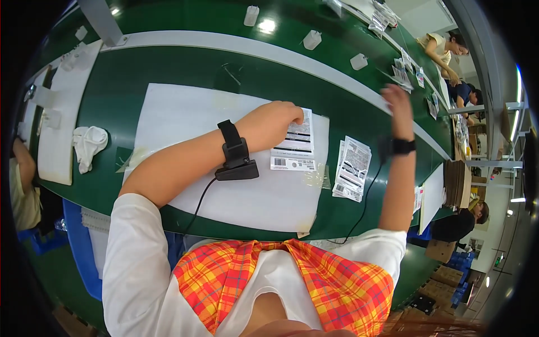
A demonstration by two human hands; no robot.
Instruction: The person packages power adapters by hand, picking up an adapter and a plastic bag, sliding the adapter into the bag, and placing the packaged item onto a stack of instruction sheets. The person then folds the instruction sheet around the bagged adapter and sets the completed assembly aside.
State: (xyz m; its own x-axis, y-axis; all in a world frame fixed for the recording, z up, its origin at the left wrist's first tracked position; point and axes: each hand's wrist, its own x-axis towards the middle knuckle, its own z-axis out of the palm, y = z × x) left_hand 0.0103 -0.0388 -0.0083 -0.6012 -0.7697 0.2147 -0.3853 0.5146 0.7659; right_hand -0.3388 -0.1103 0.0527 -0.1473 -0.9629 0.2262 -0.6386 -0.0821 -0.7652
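On the green workbench (168,67), at far left, a crumpled white cloth (88,144) lies beside a white sheet. Further right, on the large white mat (185,118), the left hand (273,122) rests with fingers curled down, pressing a printed label card (295,147). Just right of the mat lies a stack of printed leaflets (352,168). Beyond it the right hand (398,104) is raised over the bench edge, fingers loosely spread and blurred, holding nothing visible.
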